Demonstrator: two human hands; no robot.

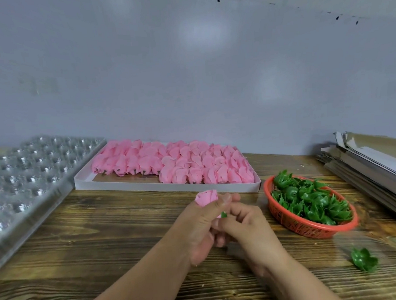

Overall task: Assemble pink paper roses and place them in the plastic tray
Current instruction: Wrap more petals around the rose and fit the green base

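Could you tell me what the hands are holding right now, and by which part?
The left hand grips a pink paper rose by its lower body; the right hand pinches the green piece at its base.

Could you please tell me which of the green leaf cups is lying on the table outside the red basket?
The single green leaf cup near the table's front right edge; the others are heaped inside the red basket behind it.
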